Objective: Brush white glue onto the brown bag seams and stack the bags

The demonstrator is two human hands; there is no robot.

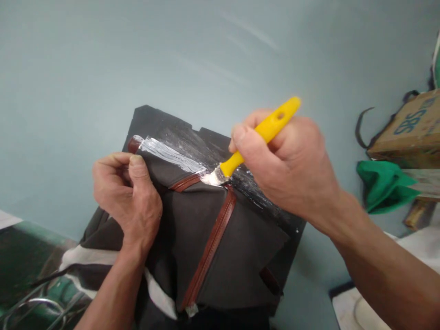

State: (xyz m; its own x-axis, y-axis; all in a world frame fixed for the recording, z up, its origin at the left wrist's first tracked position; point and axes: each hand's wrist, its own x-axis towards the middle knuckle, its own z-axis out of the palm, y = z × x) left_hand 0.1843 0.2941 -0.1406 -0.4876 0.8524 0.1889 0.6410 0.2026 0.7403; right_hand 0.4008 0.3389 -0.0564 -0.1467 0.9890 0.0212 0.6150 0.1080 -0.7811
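A yellow-handled brush (261,140) is gripped in my right hand (292,165). Its bristles, loaded with a white paste, touch the upper edge of a dark grey fabric piece (254,243) with brown piping (213,243). White streaks (172,153) run along that edge to the left of the bristles. Beneath the fabric lies a black board (158,119), smeared with whitish residue. My left hand (127,192) pinches the fabric's left part between thumb and fingers, close to the streaked edge.
The blue-grey tabletop (103,59) spreads beyond the board. At the right stand a cardboard box (409,128) and a crumpled green cloth or bag (385,185). Metal wire or tubing (41,302) shows below the table at lower left. A pale object (357,307) sits at lower right.
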